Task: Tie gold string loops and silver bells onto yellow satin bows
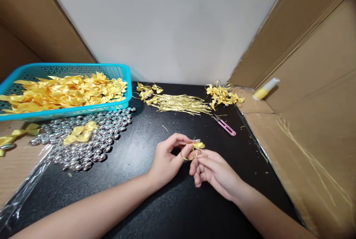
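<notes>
Near the middle of the black table, my left hand [169,159] pinches a small yellow ribbon bow [199,145] with a silver bell beside it. A thin gold cord [187,158] loops below the bow, between the two hands. My right hand [213,170] holds the cord between thumb and forefinger, its other fingers curled. Beyond the hands lies a bundle of gold cords [182,104]. Pink thread snips [224,125] rest to its right. The cord's ends are too small to make out.
A turquoise basket [129,83] of yellow bows stands at the back left, with many silver bells [104,131] before it. Corded bows lie in a right pile [222,94] and a smaller left pile [147,92]. Cardboard walls [314,46] flank the table; a yellow-white tube [266,89] stands right.
</notes>
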`<state>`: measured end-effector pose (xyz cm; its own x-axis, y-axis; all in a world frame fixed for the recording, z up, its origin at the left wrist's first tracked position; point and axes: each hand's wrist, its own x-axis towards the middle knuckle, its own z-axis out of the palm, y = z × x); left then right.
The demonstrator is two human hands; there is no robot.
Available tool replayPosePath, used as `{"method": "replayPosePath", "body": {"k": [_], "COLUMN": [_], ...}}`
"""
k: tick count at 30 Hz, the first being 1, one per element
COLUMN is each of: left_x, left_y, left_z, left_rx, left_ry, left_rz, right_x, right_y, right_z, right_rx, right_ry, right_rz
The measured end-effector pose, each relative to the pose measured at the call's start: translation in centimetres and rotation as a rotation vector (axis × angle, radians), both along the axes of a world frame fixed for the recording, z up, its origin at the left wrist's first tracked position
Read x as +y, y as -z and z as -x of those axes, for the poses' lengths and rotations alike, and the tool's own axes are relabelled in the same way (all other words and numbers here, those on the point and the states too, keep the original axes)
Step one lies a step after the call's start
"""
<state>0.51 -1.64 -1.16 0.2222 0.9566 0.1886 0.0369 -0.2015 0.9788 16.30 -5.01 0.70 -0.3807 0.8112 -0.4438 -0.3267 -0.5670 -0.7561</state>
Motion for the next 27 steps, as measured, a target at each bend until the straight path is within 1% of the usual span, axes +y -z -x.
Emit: {"method": "replayPosePath", "body": {"k": [3,7,10,14,17,19,21,23,25,27], "left_x": [-0.1,-0.2,-0.3,-0.4,-0.3,-0.2,0.0,0.1,0.2,0.2], "left_y": [0.0,-0.2,-0.2,-0.2,-0.2,-0.1,0.0,0.1,0.2,0.2], "left_z": [0.1,0.1,0.0,0.0,0.0,0.0,0.0,-0.1,-0.1,-0.1], "left_rx": [0.018,0.037,0.043,0.043,0.026,-0.006,-0.046,-0.077,-0.094,-0.096], "left_ry": [0.005,0.025,0.038,0.049,0.049,0.033,0.011,0.0,0.0,0.001], "left_rz": [-0.047,-0.117,-0.155,-0.168,-0.128,-0.059,0.014,0.062,0.087,0.096], "right_x": [-0.3,-0.2,-0.1,0.0,0.0,0.0,0.1,0.3,0.5,0.8], "right_y": [0.5,0.7,0.7,0.6,0.4,0.3,0.2,0.2,0.2,0.0], "right_z": [0.5,0.6,0.7,0.7,0.4,0.1,-0.4,-1.0,-1.6,-2.0], "right_rx": [0.126,0.183,0.163,0.038,-0.142,-0.379,-0.673,-0.913,-1.03,-1.043], "right_ry": [0.042,0.052,0.061,0.073,0.045,-0.019,-0.078,-0.107,-0.131,-0.118], "right_rz": [0.057,0.098,0.108,0.063,-0.042,-0.171,-0.357,-0.526,-0.602,-0.612]}}
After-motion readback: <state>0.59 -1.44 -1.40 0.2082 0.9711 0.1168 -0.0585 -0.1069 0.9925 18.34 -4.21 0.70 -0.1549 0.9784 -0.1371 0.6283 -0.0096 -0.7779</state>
